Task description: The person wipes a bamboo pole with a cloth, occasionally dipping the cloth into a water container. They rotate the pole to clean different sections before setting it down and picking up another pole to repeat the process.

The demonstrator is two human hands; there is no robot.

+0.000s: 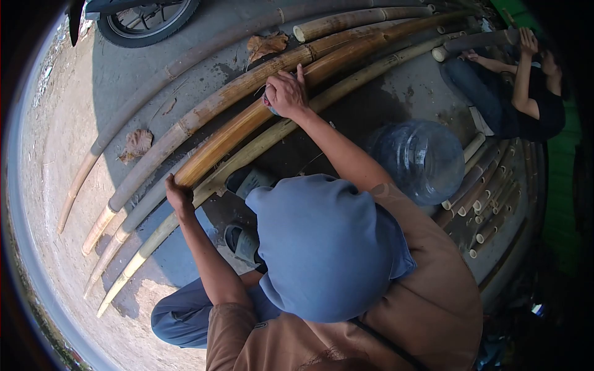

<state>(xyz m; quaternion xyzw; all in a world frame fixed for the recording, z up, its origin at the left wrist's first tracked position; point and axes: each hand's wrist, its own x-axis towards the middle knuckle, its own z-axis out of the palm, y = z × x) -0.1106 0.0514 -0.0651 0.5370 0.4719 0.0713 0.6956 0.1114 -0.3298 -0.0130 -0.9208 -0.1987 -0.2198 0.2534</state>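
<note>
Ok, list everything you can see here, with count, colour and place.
long bamboo poles: about six, grey to tan, side by side on the ground
golden bamboo pole: one, among them
short bamboo pieces: many, brown, stacked right
water jug: one, clear bluish, beside the stack
dry leaves: two, brown, on the ground
tyre: one, black, top left
other person: one, dark clothes, seated top right
sandals: two, grey, on the person's feet
left hand: grip on the golden pole's near end
right hand: resting farther along that pole
</note>
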